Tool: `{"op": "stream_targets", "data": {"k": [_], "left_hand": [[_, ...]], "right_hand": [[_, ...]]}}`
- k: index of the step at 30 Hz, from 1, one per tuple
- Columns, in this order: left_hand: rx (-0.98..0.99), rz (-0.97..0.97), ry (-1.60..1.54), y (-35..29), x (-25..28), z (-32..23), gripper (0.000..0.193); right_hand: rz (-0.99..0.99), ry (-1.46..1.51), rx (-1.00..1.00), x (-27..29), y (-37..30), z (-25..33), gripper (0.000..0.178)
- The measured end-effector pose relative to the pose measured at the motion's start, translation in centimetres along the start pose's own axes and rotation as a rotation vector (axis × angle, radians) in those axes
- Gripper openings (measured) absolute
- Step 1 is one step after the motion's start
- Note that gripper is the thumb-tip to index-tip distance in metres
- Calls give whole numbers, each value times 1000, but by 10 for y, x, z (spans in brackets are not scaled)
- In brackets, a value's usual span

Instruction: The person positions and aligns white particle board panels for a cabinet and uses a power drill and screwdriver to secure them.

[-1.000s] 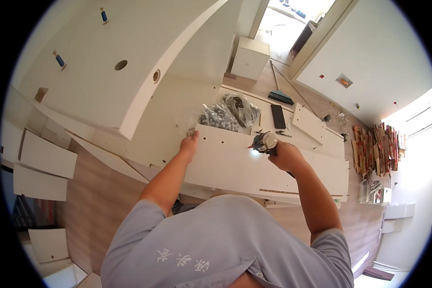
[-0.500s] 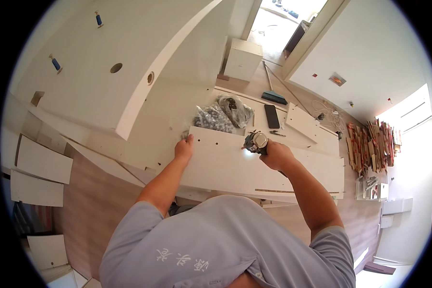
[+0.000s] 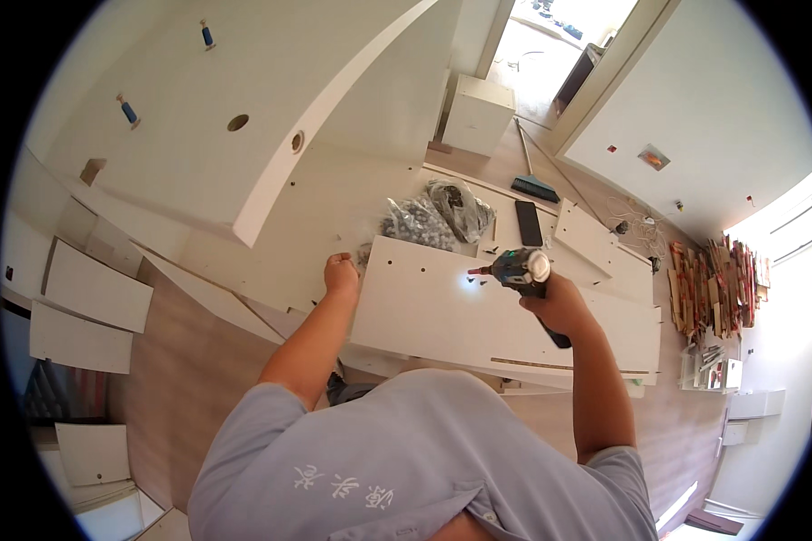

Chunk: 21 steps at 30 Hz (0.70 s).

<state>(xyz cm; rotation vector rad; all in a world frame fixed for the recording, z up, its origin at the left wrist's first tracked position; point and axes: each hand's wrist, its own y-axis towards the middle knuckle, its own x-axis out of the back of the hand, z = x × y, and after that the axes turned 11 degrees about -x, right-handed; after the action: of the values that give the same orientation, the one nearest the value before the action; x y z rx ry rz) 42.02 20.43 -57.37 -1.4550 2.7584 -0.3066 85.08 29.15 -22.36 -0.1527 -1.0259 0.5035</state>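
Observation:
My right hand point(image 3: 567, 307) is wrapped round the grip of a cordless drill point(image 3: 520, 269). The drill's bit points left over a white panel point(image 3: 424, 311), and its lamp throws a bright spot there. Two small dark screws point(image 3: 472, 281) lie on the panel below the bit. At the panel's left end, my left hand point(image 3: 340, 273) is closed with its fingers curled; whatever they hold, if anything, is hidden. Clear plastic bags of small hardware point(image 3: 419, 221) lie just beyond the panel.
A black phone point(image 3: 529, 224) and a smaller white board point(image 3: 584, 236) lie beyond the drill. Upright at the left stands a large white panel point(image 3: 180, 135). Farther off are a broom point(image 3: 536, 187), a white cabinet point(image 3: 480, 113) and stacked wood strips point(image 3: 717, 284).
My left hand has let go of the panel's edge and curled its fingers beside it. The drill has swung right and lifted, its bit now pointing left. The view has shifted slightly.

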Motion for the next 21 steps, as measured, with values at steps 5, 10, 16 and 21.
{"op": "stream_targets", "data": {"k": [5, 10, 16, 21], "left_hand": [[264, 313, -670, -105, -14, -133, 14], [412, 393, -797, -140, -19, -153, 12], [453, 440, -814, -155, -31, -155, 14], [481, 481, -756, -179, -43, -161, 21]], "right_hand": [[157, 593, -78, -49, -39, -32, 26], [282, 898, -16, -84, -47, -7, 29], [297, 898, -57, -89, -44, -5, 30], [292, 917, -103, -101, -37, -10, 30]]}}
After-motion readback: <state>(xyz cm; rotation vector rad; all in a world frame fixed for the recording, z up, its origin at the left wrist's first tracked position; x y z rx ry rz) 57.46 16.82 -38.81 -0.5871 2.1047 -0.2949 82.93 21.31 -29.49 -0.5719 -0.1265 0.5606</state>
